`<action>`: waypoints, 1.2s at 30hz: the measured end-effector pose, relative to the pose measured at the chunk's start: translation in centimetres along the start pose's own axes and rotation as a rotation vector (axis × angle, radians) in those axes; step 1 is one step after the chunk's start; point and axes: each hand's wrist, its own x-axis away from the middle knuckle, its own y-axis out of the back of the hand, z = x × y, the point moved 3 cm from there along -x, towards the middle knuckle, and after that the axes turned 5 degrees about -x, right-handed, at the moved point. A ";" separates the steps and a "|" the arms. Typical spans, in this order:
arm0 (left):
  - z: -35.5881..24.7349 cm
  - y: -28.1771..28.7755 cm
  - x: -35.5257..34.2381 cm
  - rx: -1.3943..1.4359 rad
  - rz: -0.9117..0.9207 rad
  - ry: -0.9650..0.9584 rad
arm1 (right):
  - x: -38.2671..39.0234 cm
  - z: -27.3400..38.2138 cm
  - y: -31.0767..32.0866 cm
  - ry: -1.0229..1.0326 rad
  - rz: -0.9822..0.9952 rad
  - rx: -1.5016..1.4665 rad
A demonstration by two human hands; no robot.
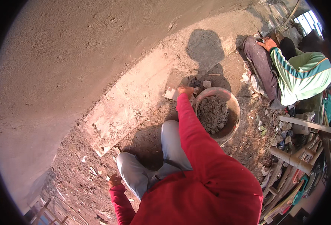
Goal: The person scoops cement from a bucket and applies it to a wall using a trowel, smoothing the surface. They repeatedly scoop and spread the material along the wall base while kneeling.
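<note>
Sunlit brown dirt floor [248,138]: right hand [185,91] beside a round, dusty bucket [232,114] of lumpy grey mortar [212,112], left hand [115,180] well apart, can't tell either's grip; likely scooping, next needing rim clearance.

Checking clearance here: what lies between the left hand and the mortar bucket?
Between the left hand and mortar bucket, the head view shows the left knee, shadowed ground, right knee and red right sleeve.

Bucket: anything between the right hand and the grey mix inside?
Yes, the upper-left rim of the bucket: the right hand is outside it, the mix inside. Nothing else visible blocks the way.
</note>
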 end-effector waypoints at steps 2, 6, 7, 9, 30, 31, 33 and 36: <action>-1.1 0.3 -0.8 0.038 -0.018 -0.004 | -1.6 2.1 -0.2 -0.053 0.014 -0.065; -2.5 0.5 -2.9 0.102 -0.049 -0.029 | -5.0 4.2 -1.4 -0.128 -0.173 0.039; -2.5 0.5 -3.2 0.064 0.015 0.013 | -5.5 4.2 -1.6 -0.123 -0.207 0.066; -5.8 1.7 -4.3 -0.011 0.144 0.084 | -7.0 3.7 -2.5 -0.039 -0.157 0.051; -7.2 0.5 -3.0 0.149 0.223 0.111 | -17.2 9.7 -4.3 0.516 0.017 -0.336; -7.5 0.3 -2.9 0.167 0.217 0.128 | -16.6 11.0 -3.8 0.467 0.039 -0.370; -6.4 -0.8 -3.5 0.168 0.231 0.118 | -17.6 12.0 -2.2 0.492 0.072 -0.461; -5.0 -2.3 -3.3 0.208 0.209 0.094 | -15.9 13.1 1.8 0.539 0.108 -0.431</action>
